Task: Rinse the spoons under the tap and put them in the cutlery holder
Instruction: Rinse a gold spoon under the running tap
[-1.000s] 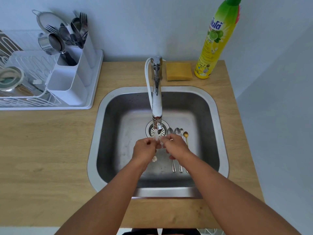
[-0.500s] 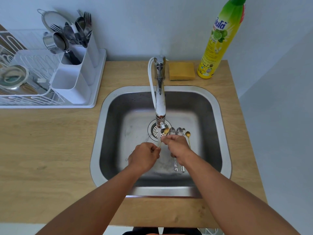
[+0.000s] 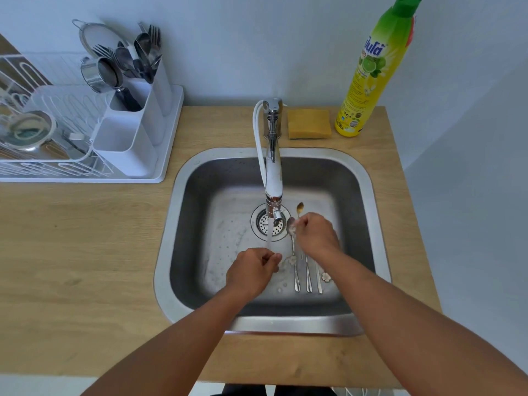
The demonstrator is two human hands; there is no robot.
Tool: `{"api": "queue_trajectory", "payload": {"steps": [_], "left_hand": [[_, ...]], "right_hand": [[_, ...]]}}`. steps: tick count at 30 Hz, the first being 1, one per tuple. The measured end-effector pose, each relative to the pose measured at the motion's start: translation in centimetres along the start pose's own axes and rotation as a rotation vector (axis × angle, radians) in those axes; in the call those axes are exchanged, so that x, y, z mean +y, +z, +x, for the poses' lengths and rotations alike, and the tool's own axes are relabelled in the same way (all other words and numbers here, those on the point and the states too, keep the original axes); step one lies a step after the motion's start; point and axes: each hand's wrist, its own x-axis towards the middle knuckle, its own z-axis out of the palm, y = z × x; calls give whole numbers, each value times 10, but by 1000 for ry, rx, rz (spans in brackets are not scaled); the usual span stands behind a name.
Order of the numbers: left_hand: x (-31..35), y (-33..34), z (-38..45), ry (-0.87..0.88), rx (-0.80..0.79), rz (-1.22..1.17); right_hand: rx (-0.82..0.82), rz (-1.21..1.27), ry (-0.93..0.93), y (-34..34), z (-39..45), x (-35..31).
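Observation:
Water runs from the tap [image 3: 273,178] into the steel sink [image 3: 167,241]. My right hand [image 3: 315,237] is shut on a small gold spoon [image 3: 299,208], whose bowl sticks out above my fist, right of the stream. My left hand [image 3: 253,270] is a closed fist with its knuckles in the falling water, and I see nothing in it. Several silver spoons [image 3: 308,277] lie side by side on the sink floor, partly under my right hand. The white cutlery holder [image 3: 128,147] stands at the left on the drainer tray, with forks and spoons [image 3: 145,57] in its back compartment.
A white wire dish rack [image 3: 43,155] with a strainer, a cup and a lid fills the far left. A yellow sponge [image 3: 309,124] and a green-yellow dish soap bottle [image 3: 371,72] stand behind the sink. The wall is close on the right.
Both hands were holding the gold spoon together under the stream. Now the left hand has let go and dropped lower, while the right hand has carried the spoon to the right.

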Motion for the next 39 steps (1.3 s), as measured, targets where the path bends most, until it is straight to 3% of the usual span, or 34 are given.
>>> {"api": "queue_trajectory", "payload": {"steps": [5, 13, 20, 39], "left_hand": [[-13, -8, 8, -68, 11, 29], [-32, -9, 14, -195, -58, 140], [-35, -5, 14, -208, -125, 219], [-38, -10, 12, -160, -49, 341]], "right_hand": [[-28, -360, 15, -21, 18, 23], [-66, -466, 45, -12, 23, 45], [-111, -570, 10, -9, 22, 45], [-149, -466, -7, -3, 0, 52]]}}
